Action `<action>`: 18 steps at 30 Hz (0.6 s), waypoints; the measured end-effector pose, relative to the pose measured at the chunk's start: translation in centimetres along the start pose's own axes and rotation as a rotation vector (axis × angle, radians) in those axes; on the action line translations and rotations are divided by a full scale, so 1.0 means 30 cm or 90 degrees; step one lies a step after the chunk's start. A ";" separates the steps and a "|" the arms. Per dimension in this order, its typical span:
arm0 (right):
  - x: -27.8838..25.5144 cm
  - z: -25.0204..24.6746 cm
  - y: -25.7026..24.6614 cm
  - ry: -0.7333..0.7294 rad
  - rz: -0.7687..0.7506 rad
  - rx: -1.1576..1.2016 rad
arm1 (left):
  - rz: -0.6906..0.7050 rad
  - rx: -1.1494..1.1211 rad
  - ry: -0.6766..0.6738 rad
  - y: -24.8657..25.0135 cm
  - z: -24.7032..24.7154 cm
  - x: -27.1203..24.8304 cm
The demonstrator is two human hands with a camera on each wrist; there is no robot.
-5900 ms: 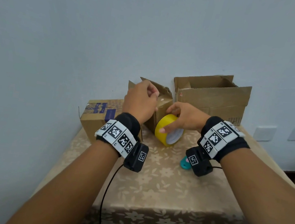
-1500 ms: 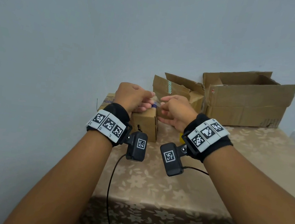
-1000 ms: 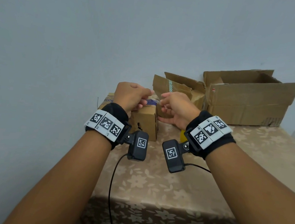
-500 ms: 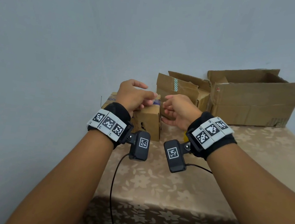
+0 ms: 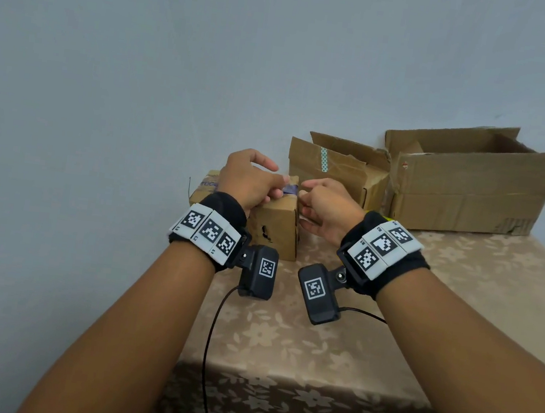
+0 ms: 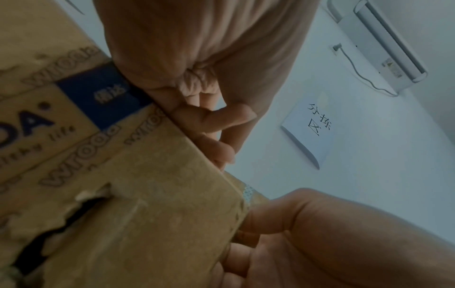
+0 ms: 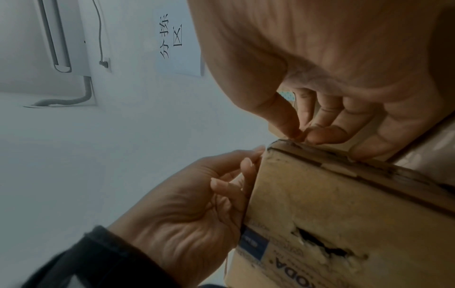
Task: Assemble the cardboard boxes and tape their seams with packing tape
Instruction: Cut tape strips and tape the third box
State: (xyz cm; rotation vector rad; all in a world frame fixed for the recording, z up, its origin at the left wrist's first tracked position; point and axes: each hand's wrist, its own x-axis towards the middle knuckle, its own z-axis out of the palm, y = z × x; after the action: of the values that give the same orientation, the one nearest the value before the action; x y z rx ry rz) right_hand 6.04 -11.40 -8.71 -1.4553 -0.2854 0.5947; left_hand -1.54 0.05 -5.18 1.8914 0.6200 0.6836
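Since the earlier head frame, the yellow tape roll has been let go by the right hand (image 5: pixel 327 209) and both hands have been brought together over the top front edge of the small brown cardboard box printed with blue lettering (image 5: pixel 275 227), which stands near the left edge of the beige flower-patterned tablecloth (image 5: pixel 299 340).

The left hand (image 5: pixel 250 179) is curled against the box's left upper edge, fingers pressed to the cardboard; whether a strip of clear tape is pinched there cannot be told. The right hand's thumb and forefinger (image 7: pixel 302 132) are pinched narrowly at the box's top corner, seemingly on a tape end too thin and clear to be made out.

The box lies directly between the two hands, its long axis running away toward the grey wall (image 5: pixel 179 57), so the seam is reached equally by either hand. The coming move is judged to be a smoothing of tape along that top edge.

The cardboard is matt, worn and corrugated, with a ragged torn hole (image 7: pixel 322 243) in its front face. Two larger open brown boxes (image 5: pixel 472 189) stand toward the far right corner, flaps creased and bent.
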 end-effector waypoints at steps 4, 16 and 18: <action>-0.011 0.008 0.015 -0.003 0.000 -0.019 | 0.002 0.033 0.007 -0.003 0.007 0.006; 0.008 0.034 0.021 0.003 -0.003 -0.037 | 0.010 0.089 -0.013 -0.024 -0.007 0.029; 0.011 0.053 0.041 0.025 -0.034 -0.041 | 0.008 0.087 -0.008 -0.024 -0.007 0.029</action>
State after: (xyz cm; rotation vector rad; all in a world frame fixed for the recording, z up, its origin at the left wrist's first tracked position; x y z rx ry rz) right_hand 5.21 -9.87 -9.80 -1.5158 -0.3141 0.5169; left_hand -1.16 1.05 -5.60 2.0260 0.6627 0.6507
